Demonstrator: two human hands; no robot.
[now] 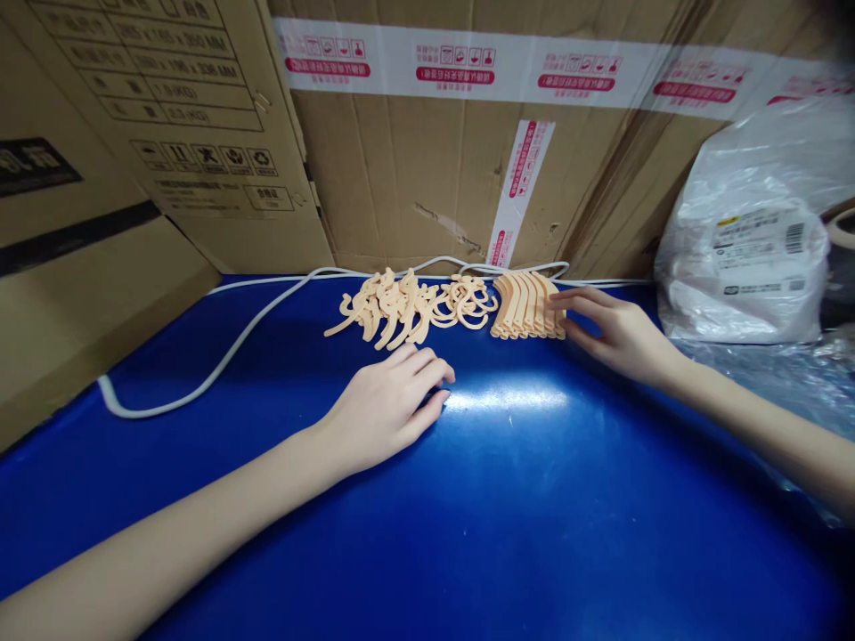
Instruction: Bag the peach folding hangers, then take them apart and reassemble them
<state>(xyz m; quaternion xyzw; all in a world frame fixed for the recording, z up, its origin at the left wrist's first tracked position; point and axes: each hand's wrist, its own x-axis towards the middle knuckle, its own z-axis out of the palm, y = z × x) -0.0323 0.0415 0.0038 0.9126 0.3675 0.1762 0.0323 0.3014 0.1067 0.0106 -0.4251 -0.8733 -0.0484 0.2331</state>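
Blue table point(534, 499); a neat stack of peach plastic hooks point(527, 305) stands on edge near its back edge. Right hand point(614, 334) sits just right of the stack, fingers apart and extended, fingertips point(557, 301) touching the stack's right end, nothing clamped. Loose pile of the same hooks point(407, 307) lies just left of the stack. Left hand point(394, 401) rests palm down on the table, in front of and left of the stack, fingers loosely together, holding nothing. White cable point(220, 356) runs behind the stack. Cardboard boxes point(414, 160) stand behind the stack; plastic bag point(748, 240) well to its right
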